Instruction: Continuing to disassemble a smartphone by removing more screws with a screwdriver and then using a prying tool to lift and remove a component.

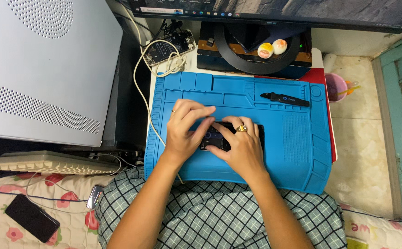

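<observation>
A black phone (215,138) lies flat near the middle of a blue silicone work mat (297,147), with its inner parts showing between my fingers. My left hand (184,127) rests on the phone's left end, fingers curled over its top edge. My right hand (238,146) covers the phone's right part, with a ring on one finger and the thumb pressed on the phone's near edge. Both hands hide most of the phone.
A black pry tool (284,98) lies on the mat's far right. Behind the mat stand a monitor base (256,55) with two small round toys, another opened phone (169,46) with a white cable, a computer case (44,69) at left, a keyboard (49,163) and a dark phone (31,217).
</observation>
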